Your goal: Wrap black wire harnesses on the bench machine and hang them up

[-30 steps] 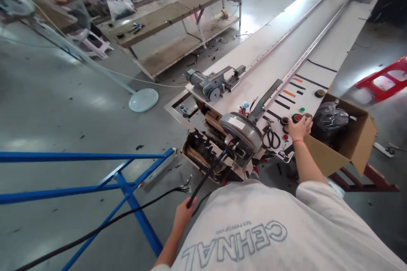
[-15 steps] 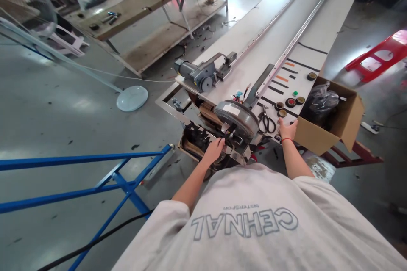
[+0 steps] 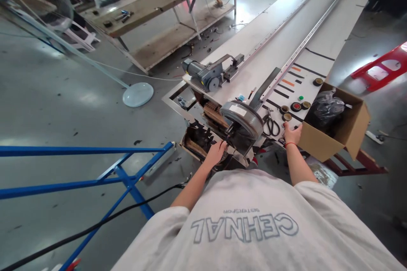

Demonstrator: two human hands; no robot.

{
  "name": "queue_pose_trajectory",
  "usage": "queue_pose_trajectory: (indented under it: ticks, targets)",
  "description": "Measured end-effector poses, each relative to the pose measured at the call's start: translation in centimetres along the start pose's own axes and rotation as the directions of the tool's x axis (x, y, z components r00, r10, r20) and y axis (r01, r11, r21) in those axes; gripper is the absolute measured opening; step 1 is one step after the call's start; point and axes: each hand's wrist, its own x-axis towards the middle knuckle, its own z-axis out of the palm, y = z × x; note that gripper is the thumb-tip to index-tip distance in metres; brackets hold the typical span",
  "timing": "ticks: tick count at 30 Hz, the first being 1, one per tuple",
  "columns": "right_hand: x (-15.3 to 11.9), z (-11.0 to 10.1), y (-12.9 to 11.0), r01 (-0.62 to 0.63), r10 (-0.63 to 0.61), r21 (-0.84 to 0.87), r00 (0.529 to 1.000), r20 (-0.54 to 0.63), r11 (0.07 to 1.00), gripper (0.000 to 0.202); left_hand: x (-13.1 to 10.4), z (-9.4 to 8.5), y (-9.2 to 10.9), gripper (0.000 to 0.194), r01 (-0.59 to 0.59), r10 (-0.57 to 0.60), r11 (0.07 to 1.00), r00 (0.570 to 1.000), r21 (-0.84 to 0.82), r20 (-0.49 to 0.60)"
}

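Note:
My left hand point(image 3: 217, 153) is closed, its fingertips pressed together at the metal edge just below a grey wheel-shaped machine part point(image 3: 243, 120). Whatever those fingers hold, if anything, is hidden. On the front edge of the long white table point(image 3: 237, 44) rests my right hand point(image 3: 292, 134), thumb and fingers apart, beside a cardboard box point(image 3: 321, 139). Black-handled scissors point(image 3: 272, 126) lie just left of it. Close above are several tape rolls, one of them with a red centre point(image 3: 296, 106). Under my left hand sits an open carton point(image 3: 193, 146) with dark scraps.
A grey motor unit point(image 3: 203, 74) is mounted at the table's left corner. Black and orange strips point(image 3: 288, 82) lie along its right side. A blue frame point(image 3: 127, 180) stands at left, a fan base point(image 3: 138, 94) behind it, and a red stool point(image 3: 381, 67) at far right.
The camera view has turned, so the surroundings sit further right. My left hand has drawn slightly down from the wheel-shaped part. My right hand stays at the table edge beside the box.

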Motion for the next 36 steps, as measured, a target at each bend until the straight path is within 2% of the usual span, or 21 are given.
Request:
queue_pose_trajectory:
  ticks: [6, 12, 17, 20, 22, 30, 36]
  targets:
    - [0.2, 0.3, 0.3, 0.022, -0.022, 0.003, 1.0, -0.008, 1.0, 0.089, -0.1, -0.2, 0.1, 0.033, -0.03, 0.03, 0.997, 1.0, 0.069, 0.006]
    - [0.2, 0.2, 0.4, 0.048, -0.048, -0.006, 0.999, -0.005, 0.999, 0.091, -0.2, -0.5, -0.2, 0.038, -0.005, 0.006, 0.997, 1.0, 0.076, -0.017]
    - [0.0, 0.0, 0.1, 0.024, -0.024, -0.015, 1.0, 0.004, 1.0, 0.09, -2.3, -1.6, -2.4, 0.043, 0.056, -0.058, 0.997, 0.998, 0.057, 0.03]
    - [0.1, 0.0, 0.1, 0.024, -0.023, -0.022, 1.0, 0.008, 0.999, 0.09, -3.7, -1.3, -3.3, 0.044, 0.098, -0.099, 0.993, 0.995, 0.061, 0.008]
    - [0.2, 0.1, 0.2, 0.027, -0.026, -0.025, 1.0, 0.013, 0.999, 0.09, -4.0, -0.9, -3.2, 0.043, 0.101, -0.1, 0.993, 0.995, 0.065, -0.026]
    - [0.6, 0.5, 0.7, 0.052, -0.053, -0.043, 0.999, -0.012, 0.998, 0.09, -1.4, 1.1, -0.3, 0.026, 0.147, -0.134, 0.981, 0.985, 0.125, -0.105]
    - [0.4, 0.4, 0.6, 0.044, -0.044, 0.003, 0.999, -0.011, 0.999, 0.09, 0.5, 1.7, 0.3, 0.023, 0.194, -0.173, 0.972, 0.972, 0.13, -0.157]
